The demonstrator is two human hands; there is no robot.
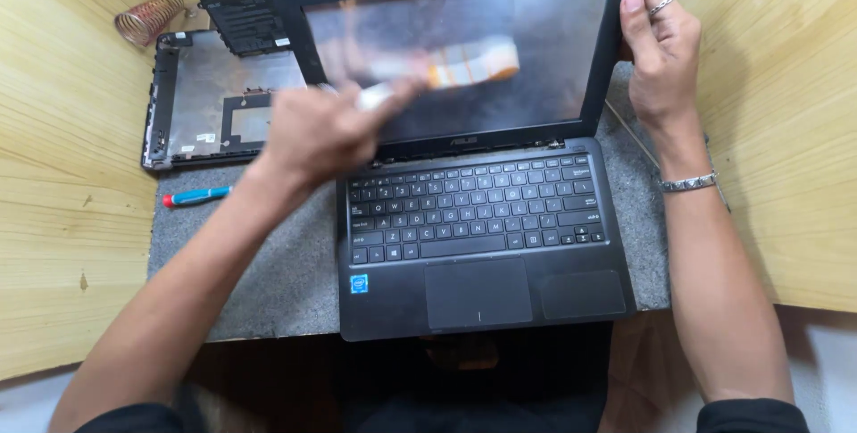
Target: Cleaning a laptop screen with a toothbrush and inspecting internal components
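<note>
Both forearms are reaching forward over the grey bench (268, 281), where a small dark laptop (482, 245) is standing open in the middle. Its screen (500, 58) is lying just ahead of the left hand (321, 134), long axis running left to right. That hand is blurred; it is closed around a thin pale tool (379, 94) and is touching the dusty glass at the lower left. The right hand (661, 54) is gripping the right edge of the screen frame, fingers curled.

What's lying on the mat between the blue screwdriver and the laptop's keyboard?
Head view: only the left forearm crosses there; beneath it the grey mat is bare between the screwdriver and the keyboard.
</note>
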